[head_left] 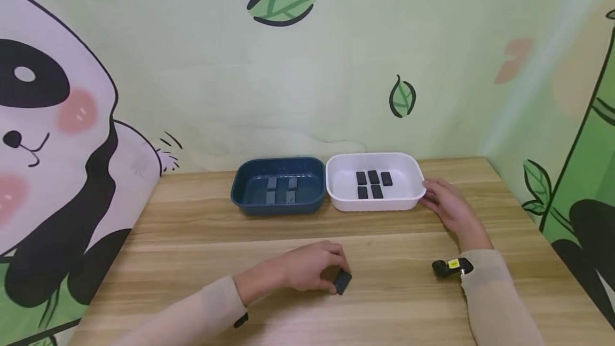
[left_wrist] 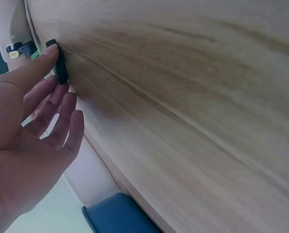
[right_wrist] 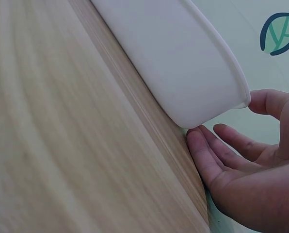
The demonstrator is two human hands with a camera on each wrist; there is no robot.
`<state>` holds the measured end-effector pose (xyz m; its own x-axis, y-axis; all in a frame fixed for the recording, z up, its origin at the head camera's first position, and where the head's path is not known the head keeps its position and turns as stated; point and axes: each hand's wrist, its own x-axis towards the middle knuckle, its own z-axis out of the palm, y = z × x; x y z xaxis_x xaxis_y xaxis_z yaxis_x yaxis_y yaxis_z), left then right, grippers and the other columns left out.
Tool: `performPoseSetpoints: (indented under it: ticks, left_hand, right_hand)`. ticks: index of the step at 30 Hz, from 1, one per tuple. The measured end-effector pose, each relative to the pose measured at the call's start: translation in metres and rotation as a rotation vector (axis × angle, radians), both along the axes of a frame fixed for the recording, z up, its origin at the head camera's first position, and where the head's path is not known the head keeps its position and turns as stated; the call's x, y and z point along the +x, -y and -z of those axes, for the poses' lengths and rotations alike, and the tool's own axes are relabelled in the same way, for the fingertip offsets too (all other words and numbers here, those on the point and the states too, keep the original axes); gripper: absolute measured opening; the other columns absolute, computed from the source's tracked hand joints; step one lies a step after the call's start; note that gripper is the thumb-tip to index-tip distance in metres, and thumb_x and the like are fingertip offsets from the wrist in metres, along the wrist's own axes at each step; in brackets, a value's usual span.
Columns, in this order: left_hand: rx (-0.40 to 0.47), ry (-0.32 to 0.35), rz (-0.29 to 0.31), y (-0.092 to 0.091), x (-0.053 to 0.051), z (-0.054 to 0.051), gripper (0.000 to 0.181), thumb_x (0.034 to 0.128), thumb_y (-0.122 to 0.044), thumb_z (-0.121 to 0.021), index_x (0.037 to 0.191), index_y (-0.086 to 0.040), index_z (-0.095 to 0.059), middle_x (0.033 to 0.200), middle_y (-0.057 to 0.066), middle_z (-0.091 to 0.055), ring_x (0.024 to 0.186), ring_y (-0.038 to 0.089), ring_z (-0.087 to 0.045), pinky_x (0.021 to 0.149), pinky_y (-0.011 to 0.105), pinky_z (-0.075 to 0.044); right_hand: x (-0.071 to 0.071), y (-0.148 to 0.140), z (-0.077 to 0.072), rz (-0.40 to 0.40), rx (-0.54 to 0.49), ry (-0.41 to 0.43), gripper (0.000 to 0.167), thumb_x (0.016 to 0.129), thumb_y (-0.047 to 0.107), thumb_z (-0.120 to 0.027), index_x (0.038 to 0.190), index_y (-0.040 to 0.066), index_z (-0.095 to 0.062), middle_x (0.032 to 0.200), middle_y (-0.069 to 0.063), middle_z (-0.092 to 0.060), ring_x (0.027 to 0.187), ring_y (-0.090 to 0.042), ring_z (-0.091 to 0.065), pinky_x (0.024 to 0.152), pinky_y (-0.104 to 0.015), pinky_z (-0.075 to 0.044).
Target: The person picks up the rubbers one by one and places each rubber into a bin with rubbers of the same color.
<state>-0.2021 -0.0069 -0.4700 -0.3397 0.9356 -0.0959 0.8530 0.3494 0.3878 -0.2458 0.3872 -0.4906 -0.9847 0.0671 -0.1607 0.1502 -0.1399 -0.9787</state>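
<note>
My left hand (head_left: pixel 312 267) pinches a small dark rectangular block (head_left: pixel 343 281) between thumb and fingers, just over the wooden table. Seen from the left wrist, the block (left_wrist: pixel 60 62) is thin and tilted on edge, and the other fingers are spread loosely. At the right end of the white tray (head_left: pixel 376 205), my right hand (head_left: pixel 449 204) touches the outside with its fingertips. The right wrist view shows one digit at the tray's rim and fingertips near its base (right_wrist: pixel 188 109). Several black blocks (head_left: pixel 373 177) lie inside this tray in two rows.
Left of the white tray, against its side, stands a dark blue tray (head_left: pixel 278 209) with several grey-blue blocks (head_left: pixel 292 183) in it. Both trays sit near the back of the wooden table (head_left: pixel 202 250). Behind them rises a wall covering (head_left: pixel 288 84) printed with a panda and leaves.
</note>
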Motion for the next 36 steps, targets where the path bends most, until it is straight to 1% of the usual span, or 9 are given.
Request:
performPoseSetpoints:
  ticks: [3, 6, 11, 16, 20, 23, 27, 31, 36]
  left_hand:
    - [-0.013, -0.062, 0.012, -0.002, -0.001, 0.0, 0.038, 0.0917, -0.034, -0.086, 0.125, -0.019, -0.075, 0.121, -0.008, -0.064, 0.112, 0.003, -0.058, 0.1, 0.017, -0.047]
    - [-0.009, -0.095, 0.016, -0.004, -0.002, 0.0, 0.038, 0.0915, -0.038, -0.085, 0.122, -0.018, -0.075, 0.118, -0.008, -0.063, 0.108, 0.002, -0.057, 0.096, 0.015, -0.048]
    - [0.026, -0.066, -0.001, -0.014, -0.007, -0.005, 0.039, 0.0912, -0.042, -0.085, 0.119, -0.017, -0.074, 0.112, -0.009, -0.062, 0.1, 0.002, -0.057, 0.09, 0.014, -0.049]
    - [0.108, -0.043, -0.026, -0.032, -0.019, -0.016, 0.042, 0.0908, -0.041, -0.085, 0.12, -0.013, -0.074, 0.114, -0.006, -0.063, 0.107, 0.004, -0.06, 0.095, 0.016, -0.049]
    - [0.177, -0.086, -0.052, -0.049, -0.03, -0.027, 0.044, 0.0907, -0.043, -0.085, 0.122, -0.013, -0.074, 0.115, -0.006, -0.064, 0.109, 0.005, -0.062, 0.096, 0.017, -0.05]
    - [0.23, -0.104, -0.082, -0.061, -0.04, -0.035, 0.044, 0.0912, -0.044, -0.084, 0.122, -0.015, -0.075, 0.115, -0.007, -0.064, 0.11, 0.007, -0.063, 0.097, 0.017, -0.049]
    - [0.31, -0.078, -0.142, -0.076, -0.057, -0.042, 0.043, 0.0922, -0.044, -0.083, 0.123, -0.015, -0.074, 0.116, -0.005, -0.065, 0.112, 0.013, -0.064, 0.099, 0.018, -0.049]
    - [0.371, -0.06, -0.222, -0.092, -0.078, -0.043, 0.046, 0.0918, -0.043, -0.084, 0.126, -0.014, -0.073, 0.117, 0.001, -0.067, 0.11, 0.015, -0.062, 0.098, 0.02, -0.05]
    - [0.396, -0.082, -0.307, -0.111, -0.108, -0.039, 0.049, 0.0926, -0.042, -0.083, 0.129, -0.01, -0.073, 0.119, 0.004, -0.067, 0.113, 0.017, -0.063, 0.1, 0.023, -0.05]
  right_hand:
    - [0.002, 0.0, 0.002, 0.006, 0.001, 0.001, 0.047, 0.112, 0.021, -0.053, 0.146, -0.01, -0.04, 0.125, -0.004, -0.056, 0.112, -0.01, -0.06, 0.098, -0.022, -0.055]
    - [0.002, 0.0, 0.003, 0.01, -0.001, 0.002, 0.046, 0.112, 0.02, -0.052, 0.145, -0.01, -0.041, 0.125, -0.005, -0.057, 0.113, -0.011, -0.061, 0.098, -0.022, -0.055]
    - [0.002, 0.0, 0.004, 0.008, 0.004, 0.008, 0.043, 0.112, 0.02, -0.053, 0.142, -0.009, -0.043, 0.124, -0.005, -0.057, 0.112, -0.01, -0.061, 0.097, -0.022, -0.055]
    - [0.002, 0.0, 0.002, 0.01, 0.002, -0.003, 0.042, 0.112, 0.02, -0.053, 0.142, -0.009, -0.043, 0.12, -0.002, -0.06, 0.11, -0.009, -0.062, 0.096, -0.022, -0.056]
    - [0.002, -0.001, 0.001, 0.015, 0.0, -0.001, 0.046, 0.112, 0.021, -0.055, 0.145, -0.009, -0.043, 0.12, -0.002, -0.062, 0.111, -0.01, -0.063, 0.095, -0.022, -0.057]
    - [0.002, -0.001, 0.002, 0.019, -0.005, 0.007, 0.048, 0.111, 0.021, -0.055, 0.146, -0.009, -0.043, 0.122, -0.003, -0.061, 0.112, -0.011, -0.063, 0.095, -0.022, -0.057]
    - [0.002, -0.001, 0.003, 0.017, -0.004, 0.008, 0.046, 0.112, 0.02, -0.055, 0.146, -0.009, -0.043, 0.123, -0.003, -0.06, 0.111, -0.01, -0.063, 0.096, -0.023, -0.056]
    - [0.002, 0.0, 0.002, 0.021, 0.009, 0.013, 0.05, 0.112, 0.022, -0.055, 0.148, -0.01, -0.041, 0.126, -0.005, -0.058, 0.112, -0.01, -0.063, 0.098, -0.025, -0.056]
    - [0.0, 0.001, 0.0, 0.014, 0.055, 0.017, 0.057, 0.112, 0.025, -0.053, 0.153, -0.011, -0.037, 0.132, -0.01, -0.055, 0.112, -0.009, -0.062, 0.101, -0.026, -0.055]
